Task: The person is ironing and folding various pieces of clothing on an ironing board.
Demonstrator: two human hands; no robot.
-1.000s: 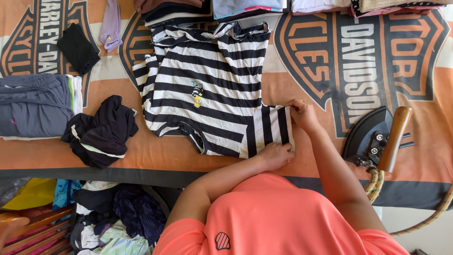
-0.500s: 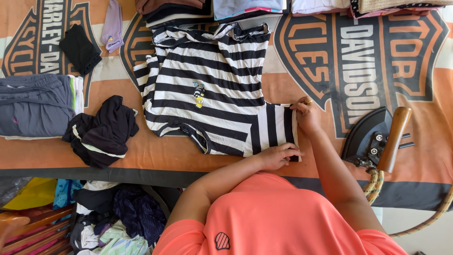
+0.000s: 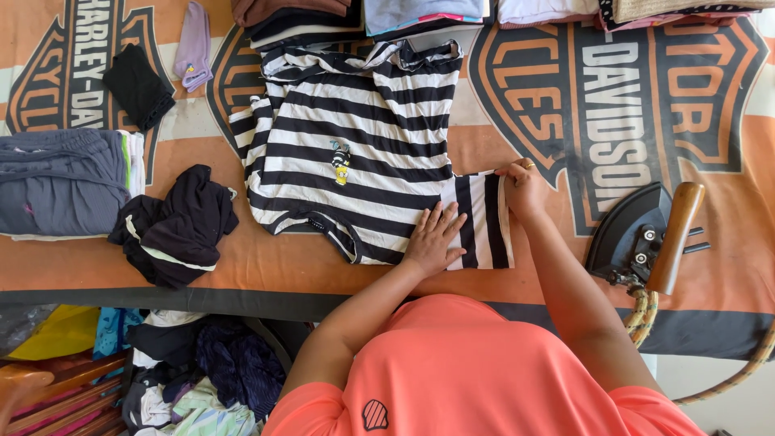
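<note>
A black-and-white striped cotton shirt (image 3: 355,153) lies flat, its long axis running away from the person, whose left hand (image 3: 434,239) presses open-palmed on its near hem while the right hand (image 3: 523,187) pinches the sleeve edge just beside.

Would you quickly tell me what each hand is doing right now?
Left hand: open, pressed flat on the striped shirt.
Right hand: closed, pinching the shirt's sleeve edge.

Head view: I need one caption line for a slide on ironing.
Left hand flat on a striped shirt, right hand at its sleeve edge, iron beside.
</note>
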